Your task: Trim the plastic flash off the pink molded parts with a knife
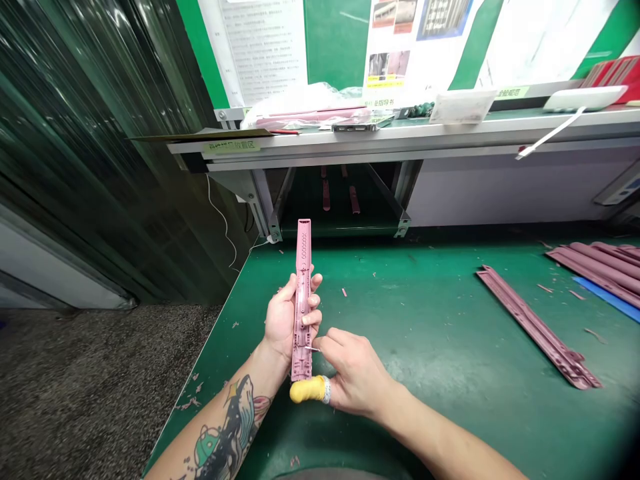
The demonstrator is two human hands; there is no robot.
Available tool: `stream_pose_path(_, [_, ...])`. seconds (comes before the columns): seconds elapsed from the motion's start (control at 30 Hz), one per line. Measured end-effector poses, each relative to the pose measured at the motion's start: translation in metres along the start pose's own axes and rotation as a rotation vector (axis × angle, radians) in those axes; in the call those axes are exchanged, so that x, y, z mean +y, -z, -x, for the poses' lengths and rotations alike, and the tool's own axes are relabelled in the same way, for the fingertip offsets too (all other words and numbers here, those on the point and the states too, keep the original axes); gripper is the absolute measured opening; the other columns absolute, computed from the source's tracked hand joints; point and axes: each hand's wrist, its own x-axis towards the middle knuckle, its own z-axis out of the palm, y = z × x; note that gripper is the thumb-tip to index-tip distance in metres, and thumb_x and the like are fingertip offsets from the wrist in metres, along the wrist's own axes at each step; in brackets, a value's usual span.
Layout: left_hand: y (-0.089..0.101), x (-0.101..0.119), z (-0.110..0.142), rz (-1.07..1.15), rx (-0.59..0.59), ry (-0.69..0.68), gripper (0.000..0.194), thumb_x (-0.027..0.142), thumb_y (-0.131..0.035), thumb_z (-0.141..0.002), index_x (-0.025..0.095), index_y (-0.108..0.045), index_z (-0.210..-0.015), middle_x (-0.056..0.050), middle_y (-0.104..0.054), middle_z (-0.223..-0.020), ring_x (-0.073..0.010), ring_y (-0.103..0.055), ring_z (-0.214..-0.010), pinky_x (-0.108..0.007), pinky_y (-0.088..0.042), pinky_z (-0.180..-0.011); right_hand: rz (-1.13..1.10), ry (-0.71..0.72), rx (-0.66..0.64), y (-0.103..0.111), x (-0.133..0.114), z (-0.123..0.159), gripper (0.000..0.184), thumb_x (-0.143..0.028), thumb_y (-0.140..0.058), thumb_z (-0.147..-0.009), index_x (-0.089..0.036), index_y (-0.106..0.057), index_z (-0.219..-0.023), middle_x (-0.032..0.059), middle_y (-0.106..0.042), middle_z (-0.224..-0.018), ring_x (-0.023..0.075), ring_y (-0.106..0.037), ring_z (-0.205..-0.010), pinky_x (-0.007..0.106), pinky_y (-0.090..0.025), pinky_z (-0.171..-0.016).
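Note:
My left hand (pixel 286 319) is wrapped round the middle of a long pink plastic strip (pixel 303 267), holding it upright over the green table (pixel 425 320). My right hand (pixel 350 373) sits just below and to the right, fingers pinched on a thin small tool (pixel 313 348) whose tip touches the strip's lower part. The right thumb wears a yellow finger cot (pixel 306 391) and rests against the strip's bottom end. What the tool is exactly is too small to tell.
Another pink strip (pixel 537 327) lies on the table to the right, with a pile of more strips (pixel 600 263) on a blue sheet at the far right. Pink shavings dot the mat. A raised shelf (pixel 400 137) crosses the back; dark plastic curtain (pixel 100 147) hangs left.

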Motion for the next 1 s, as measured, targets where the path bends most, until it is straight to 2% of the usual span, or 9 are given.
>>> stream_pose_path(0.13, [-0.003,0.001,0.000,0.058,-0.023,0.012,0.026,0.028,-0.039,-0.097,0.015,-0.057,-0.109,-0.003,-0.062,-0.088,-0.0024,-0.047,-0.048,-0.008,-0.034,-0.030,0.002,0.099,0.018,0.001,-0.005,0.003,0.056,-0.053,-0.030,-0.096,-0.018,-0.051,-0.058,-0.0012,-0.044,-0.056,0.0111,-0.033,-0.050,0.027,-0.021,-0.049])
stream_pose_path(0.23, [-0.005,0.003,0.000,0.063,-0.022,0.004,0.030,0.028,-0.035,-0.098,0.014,-0.056,-0.114,-0.003,-0.061,-0.083,-0.0021,-0.045,-0.045,-0.008,-0.033,-0.029,-0.281,0.085,0.054,-0.002,-0.014,0.012,0.050,-0.045,-0.032,-0.097,-0.018,-0.056,-0.063,-0.0009,-0.045,-0.055,0.0107,-0.037,-0.050,0.025,-0.026,-0.050])
stream_pose_path(0.3, [-0.004,0.006,0.000,0.040,-0.007,-0.011,0.031,0.025,-0.034,-0.097,0.013,-0.056,-0.115,-0.002,-0.059,-0.080,-0.0023,-0.044,-0.044,-0.009,-0.034,-0.029,-0.676,-0.149,0.113,-0.008,-0.021,0.023,0.047,-0.049,-0.036,-0.095,-0.018,-0.061,-0.071,-0.0021,-0.044,-0.054,0.0099,-0.038,-0.048,0.023,-0.030,-0.048])
stream_pose_path(0.37, [-0.001,0.009,-0.001,-0.006,0.022,-0.037,0.028,0.022,-0.037,-0.095,0.013,-0.056,-0.114,-0.002,-0.059,-0.079,-0.0027,-0.047,-0.045,-0.009,-0.036,-0.030,-1.129,-0.567,0.131,-0.017,-0.026,0.037,0.046,-0.058,-0.039,-0.092,-0.019,-0.064,-0.087,-0.0044,-0.041,-0.056,0.0079,-0.033,-0.043,0.020,-0.029,-0.042])
stream_pose_path(0.43, [0.004,0.011,-0.003,-0.076,0.062,-0.065,0.023,0.020,-0.044,-0.093,0.013,-0.058,-0.110,-0.001,-0.059,-0.079,-0.0025,-0.051,-0.049,-0.009,-0.040,-0.034,-1.470,-0.948,0.032,-0.023,-0.029,0.050,0.051,-0.065,-0.043,-0.087,-0.021,-0.061,-0.105,-0.0053,-0.042,-0.060,0.0061,-0.028,-0.041,0.018,-0.026,-0.038])
stream_pose_path(0.5, [0.009,0.014,-0.004,-0.171,0.105,-0.085,0.019,0.020,-0.053,-0.090,0.014,-0.060,-0.107,-0.001,-0.061,-0.081,-0.0021,-0.055,-0.051,-0.008,-0.043,-0.037,-1.577,-1.085,-0.142,-0.021,-0.027,0.056,0.058,-0.068,-0.047,-0.082,-0.020,-0.061,-0.112,-0.0033,-0.048,-0.064,0.0059,-0.032,-0.041,0.018,-0.029,-0.038])
stream_pose_path(0.57, [0.011,0.015,-0.006,-0.285,0.138,-0.081,0.022,0.021,-0.062,-0.085,0.015,-0.061,-0.107,-0.001,-0.062,-0.081,-0.0026,-0.057,-0.050,-0.008,-0.045,-0.037,-1.396,-0.939,-0.210,-0.010,-0.022,0.053,0.051,-0.062,-0.054,-0.082,-0.018,-0.066,-0.107,0.0004,-0.054,-0.068,0.0080,-0.041,-0.046,0.020,-0.034,-0.041])
stream_pose_path(0.73, [0.001,0.013,-0.007,-0.528,0.174,-0.034,0.041,0.021,-0.071,-0.078,0.017,-0.061,-0.118,-0.002,-0.063,-0.077,-0.0047,-0.055,-0.044,-0.012,-0.045,-0.034,-0.496,-0.206,0.013,0.024,-0.006,0.030,0.029,-0.030,-0.060,-0.086,-0.022,-0.067,-0.114,0.0066,-0.066,-0.087,0.0169,-0.058,-0.077,0.030,-0.047,-0.069])
stream_pose_path(1.0, [-0.001,-0.002,-0.013,-0.662,0.140,-0.043,0.055,0.019,-0.073,-0.075,0.018,-0.055,-0.127,-0.006,-0.062,-0.100,-0.0059,-0.058,-0.058,-0.013,-0.047,-0.036,-0.091,-0.097,0.051,0.024,0.002,0.026,0.027,-0.025,-0.062,-0.085,-0.024,-0.066,-0.112,0.0045,-0.066,-0.084,0.0151,-0.057,-0.070,0.027,-0.044,-0.062])
